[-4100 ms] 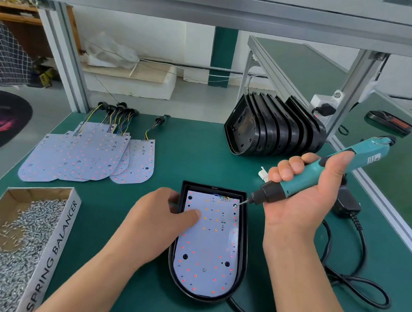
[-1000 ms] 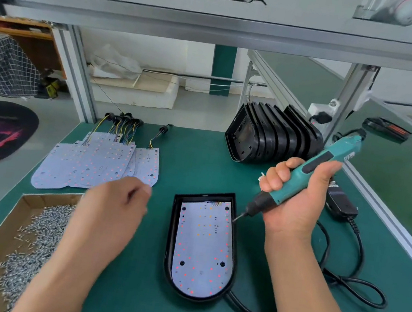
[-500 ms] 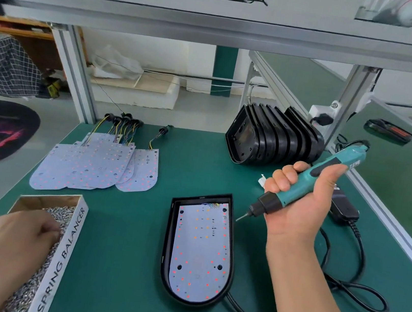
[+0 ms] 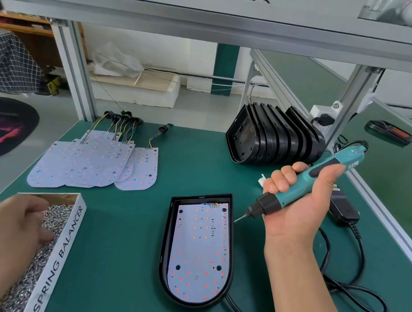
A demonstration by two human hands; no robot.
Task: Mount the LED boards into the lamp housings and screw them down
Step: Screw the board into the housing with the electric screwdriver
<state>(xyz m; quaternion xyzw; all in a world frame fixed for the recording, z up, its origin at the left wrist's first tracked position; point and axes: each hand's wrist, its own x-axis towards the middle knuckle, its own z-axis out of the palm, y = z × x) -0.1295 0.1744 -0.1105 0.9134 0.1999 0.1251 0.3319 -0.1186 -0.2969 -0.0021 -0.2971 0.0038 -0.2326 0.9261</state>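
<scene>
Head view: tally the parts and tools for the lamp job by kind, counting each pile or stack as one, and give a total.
Lamp housing with an LED board in it: 1
Stack of empty housings: 1
Pile of loose LED boards: 1
Box of screws: 1
Electric screwdriver, held by the right hand: 1
Total: 5
</scene>
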